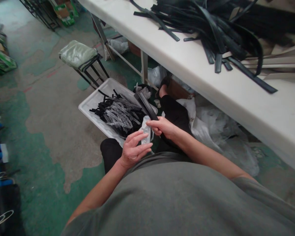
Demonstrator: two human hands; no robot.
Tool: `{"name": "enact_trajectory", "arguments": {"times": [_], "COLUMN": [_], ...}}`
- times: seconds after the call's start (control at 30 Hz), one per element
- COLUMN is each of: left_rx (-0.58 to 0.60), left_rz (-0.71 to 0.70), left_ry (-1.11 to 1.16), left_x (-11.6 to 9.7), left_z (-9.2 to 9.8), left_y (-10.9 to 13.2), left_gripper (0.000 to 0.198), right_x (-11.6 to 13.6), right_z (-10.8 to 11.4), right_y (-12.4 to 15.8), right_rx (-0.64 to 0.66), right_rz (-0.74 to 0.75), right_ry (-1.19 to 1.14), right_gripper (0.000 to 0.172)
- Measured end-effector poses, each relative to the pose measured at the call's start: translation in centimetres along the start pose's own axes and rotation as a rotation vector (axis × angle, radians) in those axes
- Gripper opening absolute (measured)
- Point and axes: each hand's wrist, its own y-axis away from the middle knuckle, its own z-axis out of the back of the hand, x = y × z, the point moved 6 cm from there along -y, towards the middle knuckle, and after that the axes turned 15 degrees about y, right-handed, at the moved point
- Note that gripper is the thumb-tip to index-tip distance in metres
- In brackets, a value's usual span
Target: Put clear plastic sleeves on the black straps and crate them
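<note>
My right hand (162,127) is closed around a few flat black strips (145,104) that point up and away from me. To its left, my left hand (134,149) has its fingers stretched apart and grips nothing. Between the two hands is a small whitish object (146,129), perhaps a bottle or a wrapped roll; its kind is unclear. Beyond the hands, a white plastic bin (87,102) on the floor holds a heap of short black and grey strips (120,114).
On the right, a white-topped table (186,62) carries a pile of long black strips (218,36), some overhanging its edge. A stool (78,55) with a padded cover stands beyond the bin. Plastic sacks (211,121) lie under the table.
</note>
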Motion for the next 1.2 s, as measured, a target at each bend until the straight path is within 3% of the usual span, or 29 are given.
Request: {"name": "enact_trajectory", "arguments": {"times": [0.07, 0.2, 0.27, 0.33, 0.43, 0.5, 0.57, 0.63, 0.73, 0.87, 0.97, 1.2], "left_rx": [-0.022, -0.258, -0.197, -0.031, 0.105, 0.060, -0.083, -0.273, -0.537, -0.740, -0.805, -0.838], "left_rz": [-0.009, 0.126, 0.321, 0.505, 0.646, 0.723, 0.792, 0.788, 0.629, 0.357, 0.319, 0.423], "left_ry": [0.037, 0.085, 0.139, 0.212, 0.298, 0.416, 0.589, 0.749, 0.881, 0.927, 0.947, 0.997], "left_x": [-0.3, 0.1, 1.1, 2.0, 3.0, 3.9, 4.7, 4.9, 4.1, 2.4, 2.9, 5.2], "left_z": [0.6, 2.6, 2.1, 0.7, -0.8, -0.9, 0.0, 1.8, 5.8, 10.0, 10.0, 6.6], "left_y": [1.1, 0.9, 0.0, -0.6, -0.5, -0.2, 0.1, -0.1, -1.3, -2.9, -3.2, -2.5], "left_gripper": [0.013, 0.024, 0.033, 0.026, 0.016, 0.017, 0.022, 0.023, 0.022, 0.028, 0.031, 0.025], "right_x": [0.7, 1.3, 1.4, 1.4, 1.0, 0.6, 0.3, 0.0, -0.2, -0.2, -0.3, -1.0], "right_z": [0.8, 0.9, 0.4, -0.1, -0.3, -0.2, -0.3, -0.4, -0.4, -0.3, -0.6, -1.2], "right_y": [0.0, 0.2, 0.3, 0.4, 0.5, 0.6, 1.0, 1.6, 2.9, 4.6, 5.3, 5.1], "right_rx": [-0.066, -0.122, -0.139, -0.162, -0.188, -0.167, -0.109, -0.052, -0.014, 0.007, 0.030, 0.006], "right_rz": [0.023, 0.036, 0.057, 0.076, 0.072, 0.080, 0.106, 0.128, 0.117, 0.096, 0.090, 0.086], "right_ry": [0.034, 0.121, 0.203, 0.305, 0.424, 0.448, 0.446, 0.440, 0.449, 0.459, 0.506, 0.737], "right_gripper": [0.032, 0.025, 0.024, 0.025, 0.027, 0.030, 0.036, 0.039, 0.040, 0.038, 0.034, 0.026]}}
